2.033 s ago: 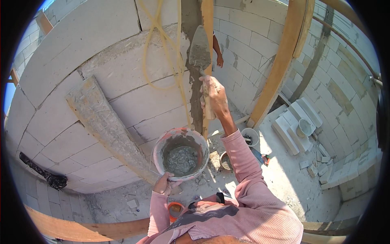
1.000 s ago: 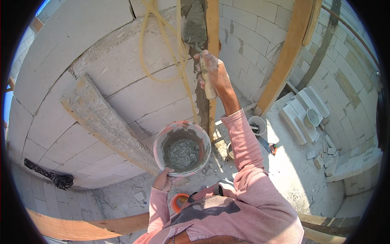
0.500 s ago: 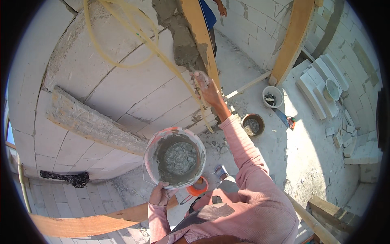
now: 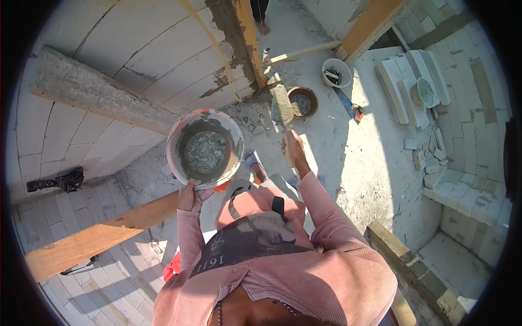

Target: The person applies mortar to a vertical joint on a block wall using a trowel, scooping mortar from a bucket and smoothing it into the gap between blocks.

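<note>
My left hand (image 4: 191, 196) is closed on the near rim of a pale bucket (image 4: 235, 142) and holds it up off the floor. Wet grey mortar (image 4: 204, 152) lies inside the bucket, and drying smears coat its walls. In front of me, right of the bucket, my right hand (image 4: 294, 148) is wrapped round the handle of a trowel (image 4: 281, 104). Its flat blade points away from me, coated in grey. Beyond the blade, fresh mortar (image 4: 231, 30) runs up the block wall beside a wooden post (image 4: 250, 46).
A smaller mortar bucket (image 4: 311, 111) stands on the floor past the trowel. Farther right are a white tool bucket (image 4: 346, 80), a handsaw (image 4: 348, 103) and stacked white blocks (image 4: 392, 92). A plank (image 4: 103, 233) crosses at left. Another person's foot (image 4: 263, 28) shows at the top.
My right hand with the trowel has come down from the wall joint toward me. The bucket in my left hand appears higher and farther left as the view has shifted.
</note>
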Tool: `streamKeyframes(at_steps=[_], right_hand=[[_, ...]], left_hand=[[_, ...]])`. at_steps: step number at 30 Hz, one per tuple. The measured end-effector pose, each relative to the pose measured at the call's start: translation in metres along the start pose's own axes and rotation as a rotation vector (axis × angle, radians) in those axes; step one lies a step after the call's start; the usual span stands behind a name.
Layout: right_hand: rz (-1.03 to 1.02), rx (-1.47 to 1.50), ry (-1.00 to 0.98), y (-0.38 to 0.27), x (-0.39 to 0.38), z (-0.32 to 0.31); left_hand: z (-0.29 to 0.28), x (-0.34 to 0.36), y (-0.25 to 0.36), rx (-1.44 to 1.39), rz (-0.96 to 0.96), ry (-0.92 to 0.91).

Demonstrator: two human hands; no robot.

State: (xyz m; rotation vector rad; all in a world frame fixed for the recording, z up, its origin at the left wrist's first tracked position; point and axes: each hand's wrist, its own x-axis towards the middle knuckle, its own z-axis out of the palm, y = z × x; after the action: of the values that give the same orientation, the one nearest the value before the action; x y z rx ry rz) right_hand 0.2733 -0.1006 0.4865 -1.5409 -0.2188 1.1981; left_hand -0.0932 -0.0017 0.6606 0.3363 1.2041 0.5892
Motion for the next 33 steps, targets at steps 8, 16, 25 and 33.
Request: streamKeyframes(at_steps=[8, 16, 25, 33], right_hand=[[0.085, -0.273, 0.057, -0.053, -0.224, -0.175], [-0.166, -1.097, -0.291, -0.145, -0.177, -0.190], [-0.567, -1.045, 0.281, -0.184, -0.130, -0.246], [-0.351, -0.920, 0.352, -0.236, -0.091, -0.293]], left_hand=[[0.060, 0.010, -0.129, 0.161, 0.119, 0.002], [0.193, 0.012, -0.225, 0.064, 0.033, -0.193], [0.275, 0.056, -0.274, 0.000, -0.201, -0.298], [0.403, 0.116, -0.265, 1.310, 0.204, -0.584]])
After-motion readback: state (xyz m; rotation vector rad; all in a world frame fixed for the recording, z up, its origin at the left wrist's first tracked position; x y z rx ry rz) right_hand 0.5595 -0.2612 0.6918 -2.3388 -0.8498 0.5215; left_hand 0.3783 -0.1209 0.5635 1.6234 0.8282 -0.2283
